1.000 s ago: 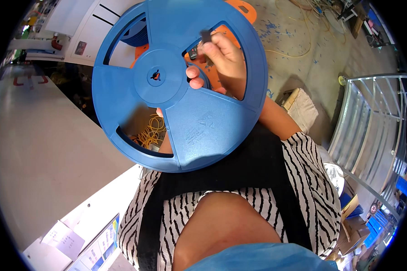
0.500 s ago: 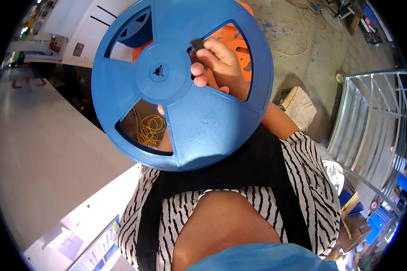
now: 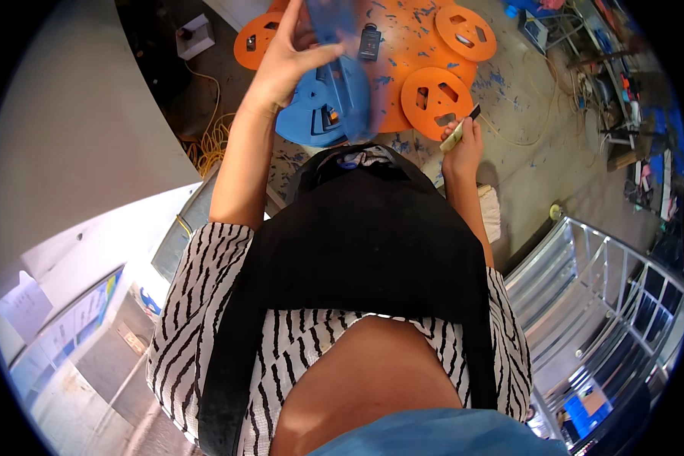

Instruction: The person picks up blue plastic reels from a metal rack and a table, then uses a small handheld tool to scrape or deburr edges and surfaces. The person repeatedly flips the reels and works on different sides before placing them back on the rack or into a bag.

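My left hand [image 3: 281, 64] is raised at the top middle, its thumb stretched out against a blue plastic reel [image 3: 351, 95]. That reel is turned nearly edge-on and smeared by motion, so the exact grip is partly hidden. Behind and below it shows another blue reel face [image 3: 300, 114] with cut-out windows. On the right, my right hand [image 3: 463, 148] is closed around a small knife-like tool [image 3: 452, 137] with a pale yellowish body and a dark end. It is beside an orange reel [image 3: 425, 95], apart from the blue one.
An orange work surface [image 3: 403, 45] carries a black rectangular device [image 3: 369, 42], blue plastic shavings and more orange reels [image 3: 465, 33]. A white machine panel [image 3: 68, 182] rises at left. Yellow cable [image 3: 209, 144] lies coiled on the floor. A metal rack [image 3: 585, 289] stands at right.
The blue reel has moved up and away from my body and turned from face-on to nearly edge-on. My right hand has come out of its window and moved right with the tool.
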Motion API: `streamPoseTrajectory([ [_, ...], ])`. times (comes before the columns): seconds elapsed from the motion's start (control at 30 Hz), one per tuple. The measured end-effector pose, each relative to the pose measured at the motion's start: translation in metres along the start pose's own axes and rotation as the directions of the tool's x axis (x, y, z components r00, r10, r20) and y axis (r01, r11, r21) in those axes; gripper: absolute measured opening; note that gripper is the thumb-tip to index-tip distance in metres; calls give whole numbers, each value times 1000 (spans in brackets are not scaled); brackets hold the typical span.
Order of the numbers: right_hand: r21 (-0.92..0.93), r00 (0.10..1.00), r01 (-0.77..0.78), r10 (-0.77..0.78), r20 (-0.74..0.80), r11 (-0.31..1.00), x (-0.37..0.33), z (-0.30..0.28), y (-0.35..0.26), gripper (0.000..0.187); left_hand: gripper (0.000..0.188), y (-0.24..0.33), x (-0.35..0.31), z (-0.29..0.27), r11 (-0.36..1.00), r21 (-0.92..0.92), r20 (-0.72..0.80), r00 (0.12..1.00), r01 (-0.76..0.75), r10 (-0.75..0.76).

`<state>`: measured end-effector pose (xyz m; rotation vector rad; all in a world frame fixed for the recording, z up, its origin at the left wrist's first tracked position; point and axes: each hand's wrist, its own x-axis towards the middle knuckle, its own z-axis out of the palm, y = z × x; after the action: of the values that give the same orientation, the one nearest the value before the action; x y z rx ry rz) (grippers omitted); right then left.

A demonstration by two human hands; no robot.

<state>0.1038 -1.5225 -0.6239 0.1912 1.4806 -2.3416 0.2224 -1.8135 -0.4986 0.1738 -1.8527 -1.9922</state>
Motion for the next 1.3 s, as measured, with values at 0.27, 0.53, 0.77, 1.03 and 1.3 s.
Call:
streamPoseTrajectory([
  [0.27,-7,996,-82,82,19,997,2,4,4,18,93,-39,-35,3,193,961,-258,899,200,355],
  [0.53,-82,988,-148,151,29,986,5,19,9,18,90,-64,-44,-5,217,945,-304,901,245,308],
  [0.77,-133,986,-167,168,-2,977,10,2,26,19,93,-110,-54,-19,354,860,-411,910,368,52],
  [1.03,-413,856,-512,486,-174,753,12,-48,123,13,97,-219,-75,-47,238,700,-558,724,673,-405],
  [1.3,-824,928,-347,291,-233,447,91,-47,237,29,93,-303,-69,-39,115,824,-488,797,555,-356],
])
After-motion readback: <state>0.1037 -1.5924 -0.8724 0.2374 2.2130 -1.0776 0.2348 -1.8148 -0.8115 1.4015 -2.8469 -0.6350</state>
